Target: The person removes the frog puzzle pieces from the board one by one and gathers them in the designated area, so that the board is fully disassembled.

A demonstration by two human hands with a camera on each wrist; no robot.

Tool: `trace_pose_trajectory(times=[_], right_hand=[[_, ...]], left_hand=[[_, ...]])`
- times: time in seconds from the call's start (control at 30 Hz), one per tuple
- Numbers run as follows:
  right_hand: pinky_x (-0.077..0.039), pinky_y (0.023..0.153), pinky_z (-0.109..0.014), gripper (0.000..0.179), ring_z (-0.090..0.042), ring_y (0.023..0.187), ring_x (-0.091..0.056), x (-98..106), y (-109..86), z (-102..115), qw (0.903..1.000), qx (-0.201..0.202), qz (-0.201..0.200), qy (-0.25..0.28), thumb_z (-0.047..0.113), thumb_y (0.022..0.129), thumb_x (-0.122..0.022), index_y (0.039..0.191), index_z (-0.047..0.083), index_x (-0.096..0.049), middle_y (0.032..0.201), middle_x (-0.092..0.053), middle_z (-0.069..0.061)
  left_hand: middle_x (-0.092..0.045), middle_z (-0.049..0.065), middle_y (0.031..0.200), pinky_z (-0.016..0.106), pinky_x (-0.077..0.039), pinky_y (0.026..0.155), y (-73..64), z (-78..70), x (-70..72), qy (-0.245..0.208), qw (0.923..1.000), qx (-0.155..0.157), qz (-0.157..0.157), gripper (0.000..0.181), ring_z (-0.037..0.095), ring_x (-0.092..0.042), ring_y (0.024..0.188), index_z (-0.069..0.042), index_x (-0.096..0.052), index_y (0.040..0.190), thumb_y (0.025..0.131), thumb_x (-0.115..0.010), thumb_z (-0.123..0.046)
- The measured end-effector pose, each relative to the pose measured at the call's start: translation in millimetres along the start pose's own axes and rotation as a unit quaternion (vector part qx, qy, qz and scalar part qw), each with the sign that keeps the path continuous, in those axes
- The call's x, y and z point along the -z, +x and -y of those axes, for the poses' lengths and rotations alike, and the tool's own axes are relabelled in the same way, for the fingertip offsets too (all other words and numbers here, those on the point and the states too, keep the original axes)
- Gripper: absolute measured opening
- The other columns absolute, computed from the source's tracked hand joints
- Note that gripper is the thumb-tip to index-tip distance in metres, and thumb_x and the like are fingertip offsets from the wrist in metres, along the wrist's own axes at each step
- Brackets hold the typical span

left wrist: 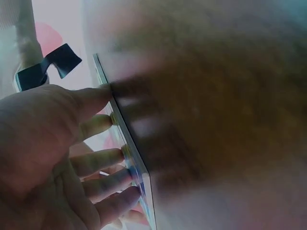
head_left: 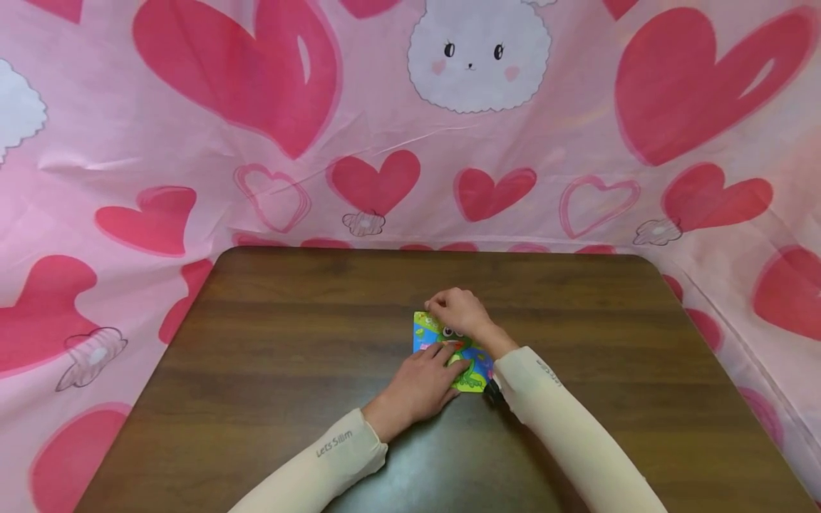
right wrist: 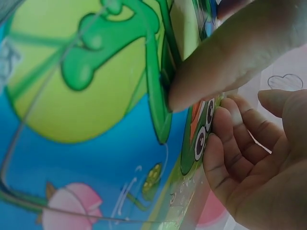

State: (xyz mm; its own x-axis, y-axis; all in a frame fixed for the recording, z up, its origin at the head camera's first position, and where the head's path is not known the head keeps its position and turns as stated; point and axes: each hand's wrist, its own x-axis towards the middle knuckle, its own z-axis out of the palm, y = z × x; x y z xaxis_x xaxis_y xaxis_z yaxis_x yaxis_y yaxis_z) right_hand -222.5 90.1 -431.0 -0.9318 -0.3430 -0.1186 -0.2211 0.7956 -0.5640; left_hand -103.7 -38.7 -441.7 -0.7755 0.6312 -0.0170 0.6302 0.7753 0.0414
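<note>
Cream sleeves [head_left: 580,431] nearest; if the left hand [head_left: 421,383], fingers spread, slips, the frog-picture board [right wrist: 112,112] could skid; whether the right hand [head_left: 463,312] pinches it, I can't tell.

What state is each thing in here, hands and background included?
Left hand: fingers extended, resting on the frog board.
Right hand: fingers bent, at the frog board's far edge.
Frog board: face up on the table, partly covered by the hands.
Table: bearing the frog board.
Heart-print cloth: hung behind the table, creased.
Sleeves: both down to the wrists.
</note>
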Motion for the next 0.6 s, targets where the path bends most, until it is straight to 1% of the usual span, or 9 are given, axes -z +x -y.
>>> trace_pose_trajectory(times=[0.1, 0.2, 0.33, 0.47, 0.6], right_hand=[[-0.046, 0.065, -0.029, 0.03, -0.014, 0.063, -0.057, 0.6, -1.2, 0.4, 1.0, 0.002, 0.005, -0.006, 0.037, 0.101, -0.061, 0.11, 0.016, -0.079, 0.094, -0.076, 0.0], [-0.044, 0.063, -0.029, 0.029, -0.014, 0.06, -0.055, 1.5, -1.8, 1.5, 1.0, 0.001, 0.001, -0.008, 0.037, 0.101, -0.061, 0.101, 0.016, -0.08, 0.079, -0.071, 0.002], [-0.043, 0.063, -0.029, 0.029, -0.015, 0.059, -0.053, 1.4, -2.0, 2.2, 0.9999, -0.003, -0.001, -0.01, 0.037, 0.101, -0.06, 0.094, 0.017, -0.08, 0.073, -0.066, 0.003], [-0.042, 0.06, -0.029, 0.03, -0.014, 0.055, -0.051, -0.2, -1.9, 2.6, 0.9999, -0.007, 0.007, -0.01, 0.038, 0.103, -0.058, 0.093, 0.018, -0.079, 0.068, -0.064, 0.003], [-0.04, 0.057, -0.028, 0.035, -0.014, 0.052, -0.049, -1.8, -2.2, 2.6, 0.9998, -0.009, 0.009, -0.016, 0.038, 0.103, -0.057, 0.081, 0.017, -0.075, 0.059, -0.057, 0.003]], left_hand=[[-0.052, 0.001, 0.15, 0.04, -0.049, 0.107, 0.5, -1.0, -0.4, 0.003, 0.9999, -0.002, -0.009, 0.047, 0.021, -0.051, 0.137, -0.029, -0.056, 0.141, 0.098, -0.064, -0.047], [-0.053, 0.001, 0.149, 0.041, -0.05, 0.107, 0.4, -1.2, -0.8, 0.002, 0.9999, -0.003, -0.015, 0.047, 0.021, -0.051, 0.137, -0.028, -0.057, 0.14, 0.098, -0.064, -0.046], [-0.053, 0.001, 0.149, 0.041, -0.05, 0.107, 0.5, -0.8, -0.4, 0.0, 0.9998, -0.006, -0.018, 0.046, 0.021, -0.051, 0.137, -0.028, -0.058, 0.141, 0.098, -0.064, -0.045], [-0.054, 0.002, 0.148, 0.04, -0.051, 0.105, 0.3, -0.4, -0.2, 0.002, 0.9996, -0.011, -0.024, 0.046, 0.021, -0.052, 0.135, -0.027, -0.059, 0.14, 0.098, -0.064, -0.044], [-0.055, 0.003, 0.148, 0.04, -0.051, 0.106, -0.1, -0.8, -0.1, -0.001, 0.9996, -0.014, -0.025, 0.046, 0.022, -0.053, 0.135, -0.027, -0.059, 0.14, 0.098, -0.064, -0.044]])
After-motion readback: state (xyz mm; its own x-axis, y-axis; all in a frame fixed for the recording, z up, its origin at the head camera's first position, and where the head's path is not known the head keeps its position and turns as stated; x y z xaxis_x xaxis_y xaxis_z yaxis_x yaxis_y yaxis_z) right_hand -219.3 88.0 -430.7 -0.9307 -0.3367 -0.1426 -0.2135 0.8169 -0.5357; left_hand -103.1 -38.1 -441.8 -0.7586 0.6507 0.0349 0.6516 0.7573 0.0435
